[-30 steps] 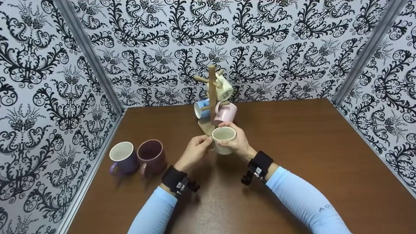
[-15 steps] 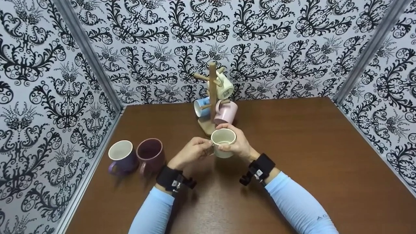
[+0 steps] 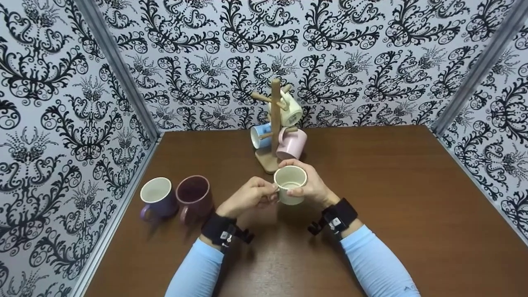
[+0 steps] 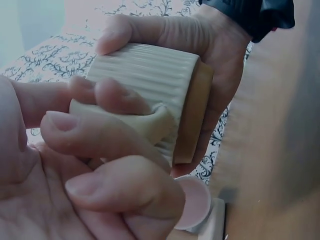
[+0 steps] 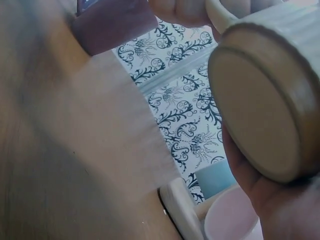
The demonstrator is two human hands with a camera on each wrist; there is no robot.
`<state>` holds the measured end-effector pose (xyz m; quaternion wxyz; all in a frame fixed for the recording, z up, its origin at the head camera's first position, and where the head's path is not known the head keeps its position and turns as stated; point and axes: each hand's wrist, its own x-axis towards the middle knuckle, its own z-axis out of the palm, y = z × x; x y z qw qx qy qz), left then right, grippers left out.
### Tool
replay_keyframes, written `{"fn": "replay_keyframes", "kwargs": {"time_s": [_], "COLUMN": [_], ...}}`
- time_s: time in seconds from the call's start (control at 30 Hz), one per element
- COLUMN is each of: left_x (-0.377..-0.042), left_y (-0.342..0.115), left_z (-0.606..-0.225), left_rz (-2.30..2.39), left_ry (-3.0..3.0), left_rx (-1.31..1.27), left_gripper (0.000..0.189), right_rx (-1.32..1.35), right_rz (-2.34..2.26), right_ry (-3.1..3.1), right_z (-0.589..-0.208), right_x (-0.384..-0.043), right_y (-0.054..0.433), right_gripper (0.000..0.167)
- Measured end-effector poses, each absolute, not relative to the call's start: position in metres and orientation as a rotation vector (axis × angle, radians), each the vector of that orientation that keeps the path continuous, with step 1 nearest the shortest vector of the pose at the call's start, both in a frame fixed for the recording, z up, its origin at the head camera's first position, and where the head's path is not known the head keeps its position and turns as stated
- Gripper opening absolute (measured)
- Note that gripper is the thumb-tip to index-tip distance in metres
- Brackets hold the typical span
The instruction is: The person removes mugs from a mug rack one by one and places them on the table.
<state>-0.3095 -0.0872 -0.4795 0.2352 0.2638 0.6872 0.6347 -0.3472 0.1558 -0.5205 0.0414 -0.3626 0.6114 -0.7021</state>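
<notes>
Between both hands is a cream mug with ribbed sides, its open top toward the head camera. My left hand pinches the mug's handle between thumb and fingers. My right hand wraps the body from the opposite side, thumb at the near wall and fingers behind. In the right wrist view the mug's tan base faces the camera, raised off the table. Just behind stands a wooden mug tree bearing a pink mug, a blue mug and a pale cream mug.
At the left of the brown table, a purple mug with a white inside stands beside a maroon mug, handles toward the front. Patterned wall panels enclose the table at the back and both sides.
The cream mug has come slightly toward the front and tilted so more of its inside shows. The left hand's fingers have closed onto the handle. The head view has shifted a little.
</notes>
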Motion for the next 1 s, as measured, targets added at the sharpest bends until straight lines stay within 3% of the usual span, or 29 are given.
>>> {"fn": "replay_keyframes", "kwargs": {"time_s": [0.5,0.7,1.0], "left_x": [-0.300,-0.295,-0.288], "left_y": [-0.067,-0.067,-0.076], "left_z": [-0.489,-0.489,-0.497], "left_rz": [1.876,1.922,1.900], "left_ry": [1.948,2.041,2.304], "left_rx": [0.654,0.634,0.448], "left_gripper": [0.048,0.046,0.045], "right_rx": [-1.038,-0.969,-1.007], "right_rz": [-1.973,-1.931,-1.592], "right_ry": [2.071,2.137,2.290], "right_z": [-0.513,-0.508,-0.493], "right_x": [-0.346,-0.346,-0.345], "right_y": [0.188,0.200,0.207], "right_gripper": [0.086,0.077,0.072]}}
